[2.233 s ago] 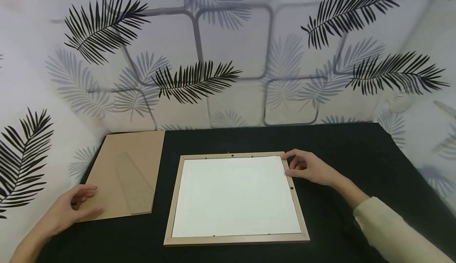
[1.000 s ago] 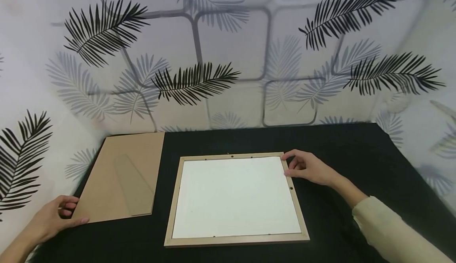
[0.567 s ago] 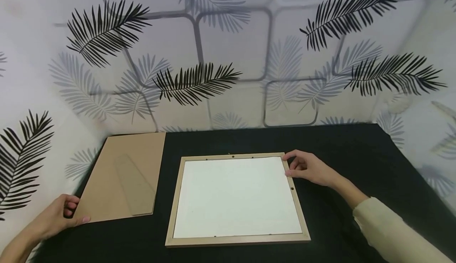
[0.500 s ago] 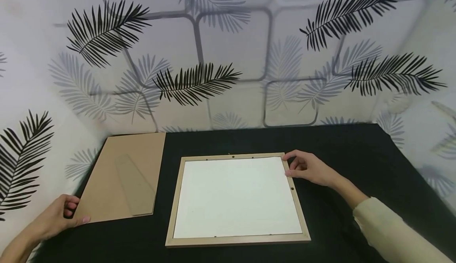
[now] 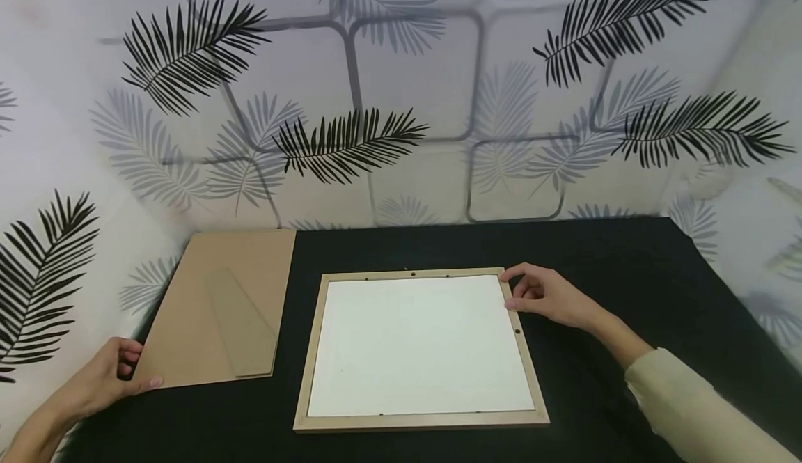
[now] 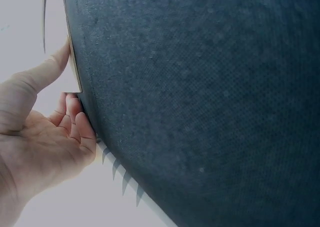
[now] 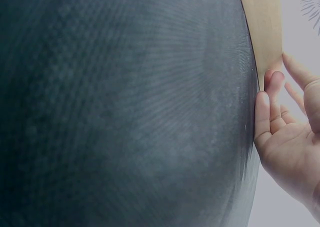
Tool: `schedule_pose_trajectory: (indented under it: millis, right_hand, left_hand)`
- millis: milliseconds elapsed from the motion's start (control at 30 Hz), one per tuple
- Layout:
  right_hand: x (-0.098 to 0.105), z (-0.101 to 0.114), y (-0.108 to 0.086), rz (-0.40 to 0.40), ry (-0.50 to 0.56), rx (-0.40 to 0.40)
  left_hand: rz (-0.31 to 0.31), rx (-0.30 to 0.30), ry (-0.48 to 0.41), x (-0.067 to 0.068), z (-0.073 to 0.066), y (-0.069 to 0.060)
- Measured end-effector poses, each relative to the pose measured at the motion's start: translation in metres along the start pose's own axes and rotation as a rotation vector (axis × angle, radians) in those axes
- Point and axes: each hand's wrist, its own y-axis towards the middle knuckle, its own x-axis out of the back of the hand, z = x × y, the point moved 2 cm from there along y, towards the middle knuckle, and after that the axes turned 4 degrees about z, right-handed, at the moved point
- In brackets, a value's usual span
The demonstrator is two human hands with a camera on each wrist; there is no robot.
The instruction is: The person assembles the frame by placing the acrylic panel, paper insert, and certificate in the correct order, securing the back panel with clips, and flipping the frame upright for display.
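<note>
A light wooden picture frame (image 5: 421,422) lies on the black table with a white sheet (image 5: 422,348) filling its inside. My right hand (image 5: 554,297) holds the frame near its far right corner, fingertips and thumb on the right side; in the right wrist view the thumb rests on the wooden edge (image 7: 265,27). To the left lies a brown backing board (image 5: 182,310) with a folded stand flap (image 5: 241,331). My left hand (image 5: 103,378) grips the board's near left corner, thumb on top and fingers at the left edge. The left wrist view shows the board edge-on.
Black cloth (image 5: 601,254) covers the table. A pale curtain or wall covering (image 5: 413,191) with leaf prints borders it at the back and sides. A gap of black cloth separates board and frame. Small dark fasteners dot the frame's edges.
My left hand has slid left and down from atop the board to its near left corner and taken hold there. The right hand and the frame have stayed put.
</note>
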Motion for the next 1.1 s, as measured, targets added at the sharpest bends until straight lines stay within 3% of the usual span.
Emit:
schedule_pose_trajectory:
  millis: [233, 433, 567, 700, 967, 1100]
  right_hand:
    - [0.0, -0.004, -0.001, -0.007, -0.021, 0.001]
    - [0.0, -0.003, -0.001, -0.002, -0.002, -0.019]
    - [0.0, -0.001, 0.0, 0.004, 0.002, -0.012]
    - [0.0, -0.001, 0.001, 0.008, 0.006, -0.008]
    - [0.0, -0.006, 0.002, 0.006, -0.019, 0.014]
    - [0.0, -0.01, 0.002, 0.005, -0.028, 0.009]
  left_hand:
    - [0.008, 0.007, -0.03, 0.0, -0.001, -0.001]
    - [-0.035, -0.053, -0.093, -0.003, -0.002, -0.002]
    - [-0.019, -0.038, -0.158, -0.002, 0.001, -0.004]
    - [0.018, 0.015, -0.265, 0.002, 0.002, -0.006]
    - [0.008, 0.034, -0.333, 0.007, 0.001, -0.009]
    - [0.02, 0.041, -0.458, 0.009, 0.002, -0.011]
